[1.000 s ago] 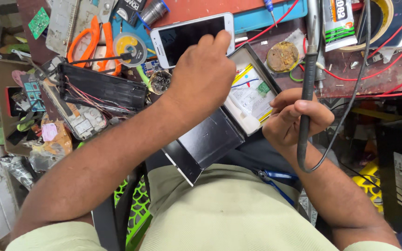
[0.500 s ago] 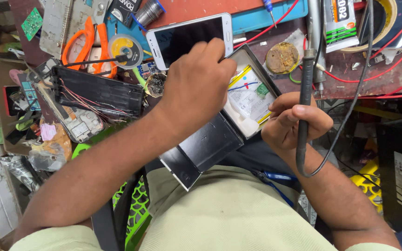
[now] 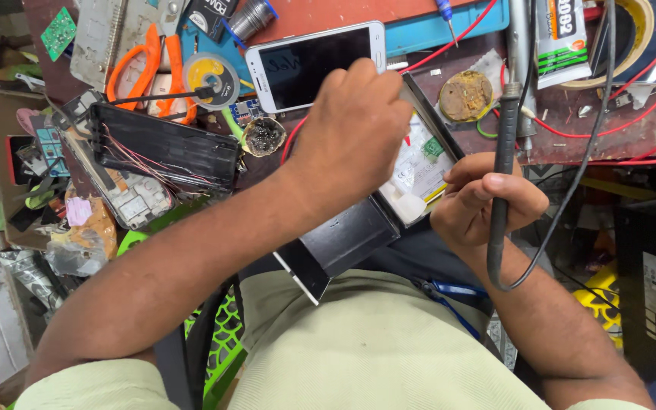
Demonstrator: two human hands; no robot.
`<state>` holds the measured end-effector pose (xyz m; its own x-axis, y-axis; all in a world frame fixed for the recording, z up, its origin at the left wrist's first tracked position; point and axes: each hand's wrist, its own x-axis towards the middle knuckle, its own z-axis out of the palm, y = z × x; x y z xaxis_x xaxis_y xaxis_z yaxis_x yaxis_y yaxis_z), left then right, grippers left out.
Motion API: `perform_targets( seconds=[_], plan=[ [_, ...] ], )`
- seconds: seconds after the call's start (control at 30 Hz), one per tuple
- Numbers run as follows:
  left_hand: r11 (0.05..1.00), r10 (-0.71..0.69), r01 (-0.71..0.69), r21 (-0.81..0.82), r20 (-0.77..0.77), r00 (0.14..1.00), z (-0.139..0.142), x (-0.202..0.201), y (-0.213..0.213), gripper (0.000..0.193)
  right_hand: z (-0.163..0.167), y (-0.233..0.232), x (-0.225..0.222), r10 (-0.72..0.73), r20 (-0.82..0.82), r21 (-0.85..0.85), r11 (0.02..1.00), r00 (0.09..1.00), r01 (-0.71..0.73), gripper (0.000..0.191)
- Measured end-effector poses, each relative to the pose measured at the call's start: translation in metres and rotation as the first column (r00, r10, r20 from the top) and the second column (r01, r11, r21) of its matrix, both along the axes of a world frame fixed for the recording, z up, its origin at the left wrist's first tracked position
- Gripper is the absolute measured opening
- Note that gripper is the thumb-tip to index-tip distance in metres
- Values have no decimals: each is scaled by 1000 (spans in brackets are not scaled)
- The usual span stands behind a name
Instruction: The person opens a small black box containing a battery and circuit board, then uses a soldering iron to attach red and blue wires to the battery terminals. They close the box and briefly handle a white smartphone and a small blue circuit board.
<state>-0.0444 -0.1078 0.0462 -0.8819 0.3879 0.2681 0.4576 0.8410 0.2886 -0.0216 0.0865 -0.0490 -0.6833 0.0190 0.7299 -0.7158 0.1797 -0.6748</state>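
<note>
**Both hands on the opened device, view pulled slightly right**

We look down on a cluttered desk (image 3: 616,129), its reddish-brown top strewn with red wires and tools. Across its near edge lies the opened tablet-like device (image 3: 358,228), tilted diagonally, its dark lower half toward our lap and its upper half showing a white-and-yellow battery (image 3: 419,171).

Our left hand (image 3: 354,125) covers the upper part of the device, fingers curled down onto it and pressing near the top edge; what the fingertips pinch, if anything, we cannot tell. Our right hand (image 3: 484,201) sits just beside the device's right edge, fingers wrapped around a black soldering iron (image 3: 503,159) held nearly upright, its cable looping below the wrist.

Beyond the left hand lies a white smartphone (image 3: 316,64), screen dark. To the left sits a black open casing (image 3: 165,148) with thin wires, then orange-handled pliers (image 3: 149,64), a yellow solder-wick reel (image 3: 210,76) and a round tin of brown flux (image 3: 465,95) near the iron's tip.

Compared with half a second ago, the grips match: left hand on the device, right hand around the iron. The right hand has eased a little lower and closer to the device's edge, and the whole scene sits slightly shifted in our view.
</note>
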Motion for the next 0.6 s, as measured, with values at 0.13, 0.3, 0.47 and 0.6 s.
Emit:
perform_targets(
  seconds=[0.13,0.3,0.47,0.6],
  plan=[
    [994,43,-43,103,3,999,4,3,-11,13,1,1,-1,11,4,15,1000,1000,-11,21],
    [983,20,-33,180,75,997,16,3,-15,15,3,-1,-2,12,-24,18,1000,1000,-11,20],
    [924,48,-132,359,232,971,57,31,-74,24,11,-4,-3,37,-4,47,998,999,-36,19],
    [554,422,-599,578,425,801,51,92,-90,13,19,-1,-2,-103,118,-15,994,988,106,21]
  ],
)
